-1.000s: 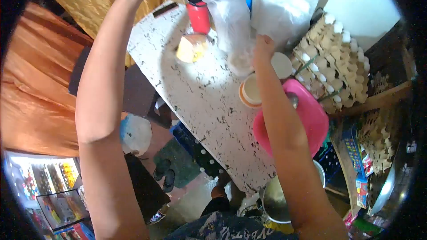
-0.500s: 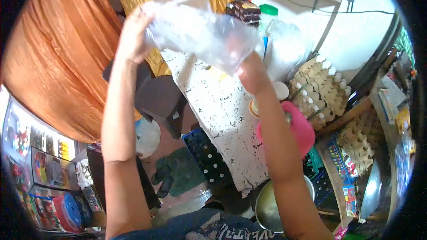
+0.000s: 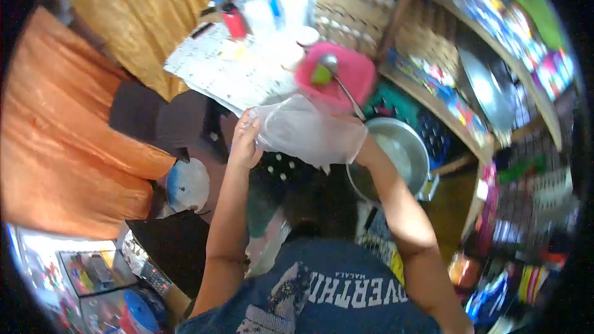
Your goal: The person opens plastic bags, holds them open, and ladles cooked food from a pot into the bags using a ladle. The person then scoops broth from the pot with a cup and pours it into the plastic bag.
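Note:
A clear plastic bag [image 3: 303,128] is stretched between my hands in front of my body, near the table's near end. My left hand [image 3: 249,139] pinches the bag's left end with its fingers closed. My right hand [image 3: 359,142] is at the bag's right end, mostly behind or inside the film, so its fingers are hidden. Just beyond the bag, a pink basin [image 3: 362,74] holds a ladle [image 3: 328,60] and something green [image 3: 321,75]. A metal pot [image 3: 405,148] stands below and right of the basin, beside my right forearm.
The speckled white table [image 3: 210,68] carries a red container [image 3: 234,21], a white bowl [image 3: 307,36] and plastic bags. Egg trays [image 3: 349,18] stand behind the basin. Shelves [image 3: 427,96] with goods run along the right. A dark chair [image 3: 179,117] is left of the table.
The bag has come down from above the table toward my body, with both hands lowered. The view has shifted, showing more of the shelves, shirt and pot.

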Demonstrator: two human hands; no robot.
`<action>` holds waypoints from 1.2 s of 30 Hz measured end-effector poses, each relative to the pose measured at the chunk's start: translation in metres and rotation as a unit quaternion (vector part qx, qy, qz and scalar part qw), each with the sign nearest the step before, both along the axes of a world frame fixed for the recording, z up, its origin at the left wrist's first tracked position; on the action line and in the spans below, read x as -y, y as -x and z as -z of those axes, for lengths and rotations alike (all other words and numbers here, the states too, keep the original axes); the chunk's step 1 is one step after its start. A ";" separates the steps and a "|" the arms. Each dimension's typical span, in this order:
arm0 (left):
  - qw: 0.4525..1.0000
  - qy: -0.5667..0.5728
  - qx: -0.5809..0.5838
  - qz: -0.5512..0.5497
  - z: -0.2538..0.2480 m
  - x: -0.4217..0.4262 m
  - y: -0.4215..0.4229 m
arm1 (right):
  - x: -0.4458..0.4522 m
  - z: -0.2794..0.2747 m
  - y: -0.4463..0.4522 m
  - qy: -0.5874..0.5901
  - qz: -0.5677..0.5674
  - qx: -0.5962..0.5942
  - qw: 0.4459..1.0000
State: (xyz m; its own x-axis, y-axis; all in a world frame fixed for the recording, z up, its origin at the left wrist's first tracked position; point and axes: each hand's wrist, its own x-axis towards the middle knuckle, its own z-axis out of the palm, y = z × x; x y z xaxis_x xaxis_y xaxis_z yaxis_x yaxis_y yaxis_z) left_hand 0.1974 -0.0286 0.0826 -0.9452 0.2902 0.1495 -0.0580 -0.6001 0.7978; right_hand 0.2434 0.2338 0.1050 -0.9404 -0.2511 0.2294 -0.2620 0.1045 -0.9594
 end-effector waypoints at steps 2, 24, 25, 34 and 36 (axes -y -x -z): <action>0.992 0.099 -0.006 0.082 0.018 -0.017 -0.028 | -0.026 0.013 -0.058 -0.137 0.009 0.020 0.990; 0.765 0.415 -0.249 0.425 0.127 -0.145 -0.220 | 0.024 0.054 -0.381 0.154 0.662 0.147 0.719; 0.762 0.372 -0.316 0.426 0.135 -0.142 -0.225 | 0.041 0.060 -0.393 0.157 0.649 0.155 0.728; 0.612 0.342 -0.227 0.676 0.096 -0.128 -0.240 | 0.146 0.107 -0.435 0.085 0.697 0.246 0.668; 0.619 0.315 -0.190 0.694 0.100 -0.130 -0.236 | 0.152 0.119 -0.429 0.134 0.742 0.192 0.629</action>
